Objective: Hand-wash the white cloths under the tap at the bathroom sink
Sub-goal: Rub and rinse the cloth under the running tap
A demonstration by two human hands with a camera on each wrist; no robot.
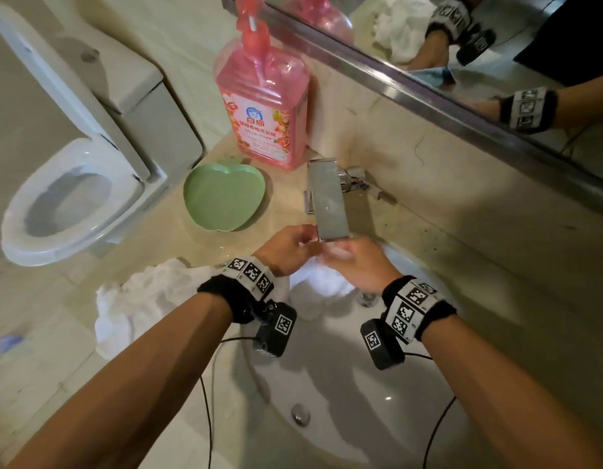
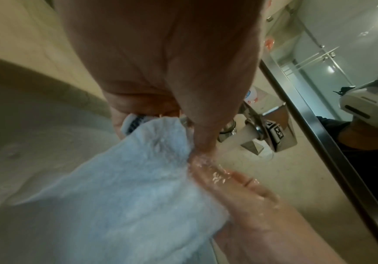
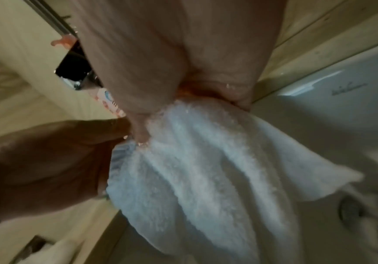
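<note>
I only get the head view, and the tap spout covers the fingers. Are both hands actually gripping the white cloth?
Observer: Yes. In the right wrist view the right hand pinches the top edge of the white cloth, and the left hand grips the same edge beside it.
Operator: Is water running?
Observer: Yes. The left wrist view shows a stream leaving the tap and splashing over the fingers.
Operator: Does the cloth hang free?
Observer: Its lower part drapes loose in folds above the sink.
</note>
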